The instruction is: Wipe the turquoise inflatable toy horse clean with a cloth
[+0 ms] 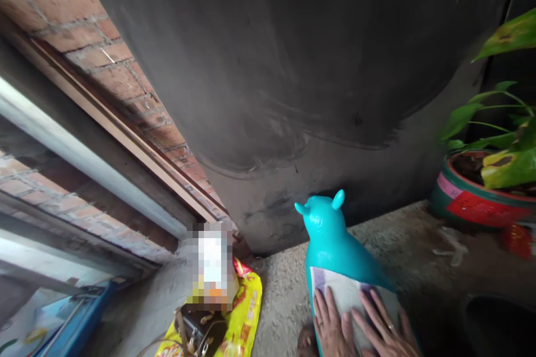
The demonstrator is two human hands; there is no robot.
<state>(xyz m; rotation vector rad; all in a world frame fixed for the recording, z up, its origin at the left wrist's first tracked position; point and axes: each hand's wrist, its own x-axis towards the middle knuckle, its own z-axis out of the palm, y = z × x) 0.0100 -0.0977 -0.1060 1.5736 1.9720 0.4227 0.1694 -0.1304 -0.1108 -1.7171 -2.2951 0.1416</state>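
A glossy turquoise animal-shaped toy with 2 small ears [330, 242] stands on the rough grey concrete floor [285, 276], near the edge where the floor meets a large dark grey panel with scuff marks [293, 67]; whether its head touches the panel, I cannot tell. A whitish cloth with purple patches [350, 290] lies across the toy's back, its upper edge just below the neck. The left hand [333, 326] rests flat on the cloth towards its left edge, fingers extended and slightly parted, gripping nothing. The right hand [385, 326] lies just beside it towards the cloth's right edge, also flat, fingers spread wider, and it too holds nothing. A ring shows on 1 finger of each hand. Left of the toy, well apart from it, a bright yellow printed plastic bag [251, 312] lies on the floor, with a small dark brown handbag [205, 326] on top, near the bag's left edge. Near the floor's right edge sits a round green plant pot with a reddish rim and a red label [481, 206], holding a leafy green plant with some yellowed leaves [508, 167]. A red brick wall [121, 78] shows beyond the panel's left edge.
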